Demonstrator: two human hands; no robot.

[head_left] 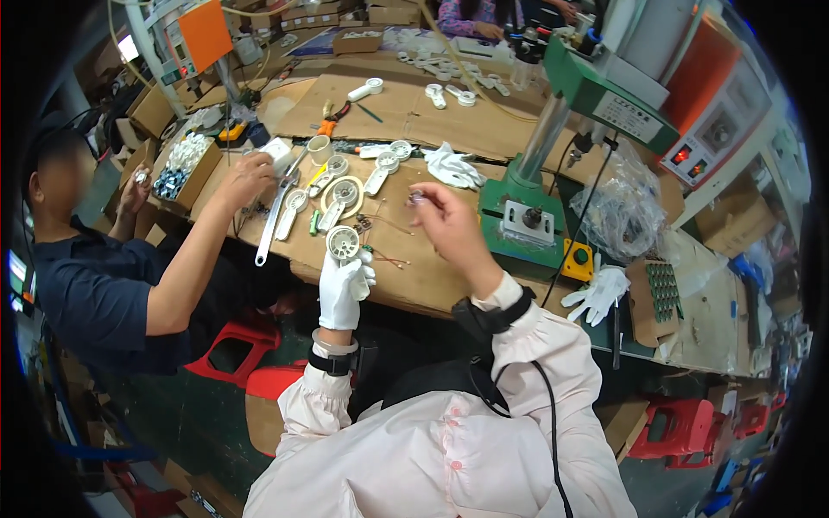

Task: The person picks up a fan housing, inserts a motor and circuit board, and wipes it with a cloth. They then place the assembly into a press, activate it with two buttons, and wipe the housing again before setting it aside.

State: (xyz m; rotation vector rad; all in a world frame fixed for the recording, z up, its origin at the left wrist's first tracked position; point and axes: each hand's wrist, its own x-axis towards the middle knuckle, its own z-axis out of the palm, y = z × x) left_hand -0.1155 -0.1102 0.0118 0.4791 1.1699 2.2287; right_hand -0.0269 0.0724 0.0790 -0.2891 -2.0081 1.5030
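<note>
My left hand (342, 292), in a white glove, grips a white handheld fan body; its round, spoked head (343, 243) sticks up above the fingers. My bare right hand (451, 229) is raised to the right, pinching a small shiny part (417, 197) whose exact kind is too small to tell. Thin red wires (393, 260) lie on the cardboard beside the gloved hand. Just beyond are more white fan bodies (377, 180) and a cream ring (357, 192) around one fan head. A crumpled white glove (453, 167) lies past my right hand.
A green press (522, 203) stands at the right, with a yellow button box (579, 259) and another white glove (602, 295) nearby. Further right is a box of green circuit boards (661, 293). A co-worker (112, 285) reaches in at left, near a parts box (186, 173) and orange-handled pliers (330, 121).
</note>
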